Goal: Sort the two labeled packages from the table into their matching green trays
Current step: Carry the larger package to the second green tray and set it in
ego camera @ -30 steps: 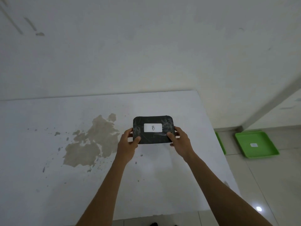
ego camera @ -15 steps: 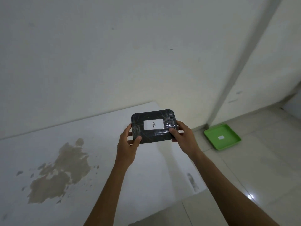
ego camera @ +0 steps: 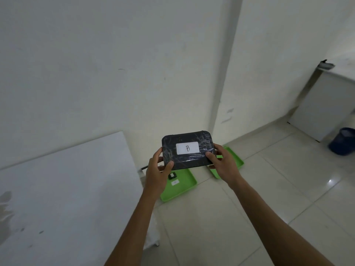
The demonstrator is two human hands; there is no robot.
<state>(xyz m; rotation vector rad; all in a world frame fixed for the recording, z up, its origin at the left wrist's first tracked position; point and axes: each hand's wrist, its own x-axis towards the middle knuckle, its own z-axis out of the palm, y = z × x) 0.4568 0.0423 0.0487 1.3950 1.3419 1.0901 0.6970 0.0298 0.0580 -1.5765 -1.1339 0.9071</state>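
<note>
A black wrapped package (ego camera: pixel 187 150) with a white label reading "B" is held in the air, past the right edge of the white table (ego camera: pixel 67 189). My left hand (ego camera: pixel 157 169) grips its left end and my right hand (ego camera: pixel 223 164) grips its right end. On the floor beyond lie two green trays. The nearer, left tray (ego camera: pixel 180 186) carries a small white label and a small dark object. The right tray (ego camera: pixel 235 160) is mostly hidden behind my right hand and the package.
A white wall stands behind the trays, with a corner to the right. A dark blue bucket (ego camera: pixel 342 141) and a white panel (ego camera: pixel 324 104) stand at the far right on the tiled floor (ego camera: pixel 269 189). The table top is stained at its left.
The view has swung right, off the table and toward the floor. The package, held in both hands, has moved past the table edge, and a second green tray has come into sight.
</note>
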